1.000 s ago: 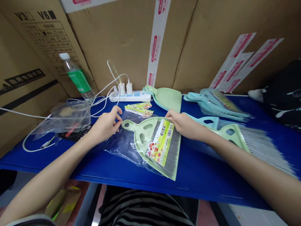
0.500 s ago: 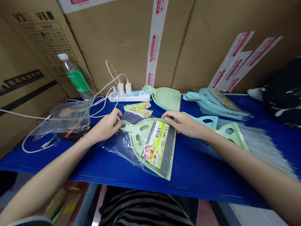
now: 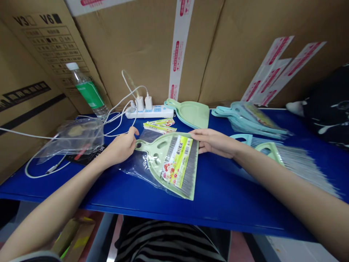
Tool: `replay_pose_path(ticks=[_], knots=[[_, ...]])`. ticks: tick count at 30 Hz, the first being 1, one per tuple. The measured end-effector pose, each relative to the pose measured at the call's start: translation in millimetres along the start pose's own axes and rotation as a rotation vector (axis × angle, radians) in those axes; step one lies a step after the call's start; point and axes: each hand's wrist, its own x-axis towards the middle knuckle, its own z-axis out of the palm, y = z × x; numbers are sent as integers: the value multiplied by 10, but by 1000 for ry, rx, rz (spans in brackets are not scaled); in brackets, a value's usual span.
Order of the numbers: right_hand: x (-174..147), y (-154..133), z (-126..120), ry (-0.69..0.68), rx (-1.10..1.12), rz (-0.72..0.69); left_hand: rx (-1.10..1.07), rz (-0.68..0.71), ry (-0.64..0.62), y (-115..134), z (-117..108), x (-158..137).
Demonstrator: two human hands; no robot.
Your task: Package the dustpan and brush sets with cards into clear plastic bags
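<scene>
A light green dustpan lies tilted in front of me, with a grey-bristled brush nested in it and a yellow-green label card on top. My left hand is closed at the end of the dustpan's handle. At the far right corner, my right hand grips the pan's edge, thumb above and fingers partly hidden below. Under the pan, a clear plastic bag spreads toward the left; whether the pan is partly inside it I cannot tell.
Behind are loose label cards, a power strip with white cables, and stacked dustpans. Bagged blue dustpans and loose brushes lie right. Leftward are a bottle, another plastic bag and a dark phone-like screen.
The dustpan with its brush and card has shifted slightly left and its near edge has risen. My right hand has turned, its fingers now reaching under the corner.
</scene>
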Motion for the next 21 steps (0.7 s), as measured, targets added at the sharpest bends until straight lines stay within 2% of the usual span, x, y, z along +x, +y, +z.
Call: replay_pose_path(ticks=[4,12,21], knots=[[28,29,-28,-44,39,-38,26,-27,-32,19,-30,-9],[-5,24,-23,-51,-79,-79,143,-66,-55,91,-90,-44],[-18,26,-23,33,-217,-80,180,-89,-67,99,-100,-43]])
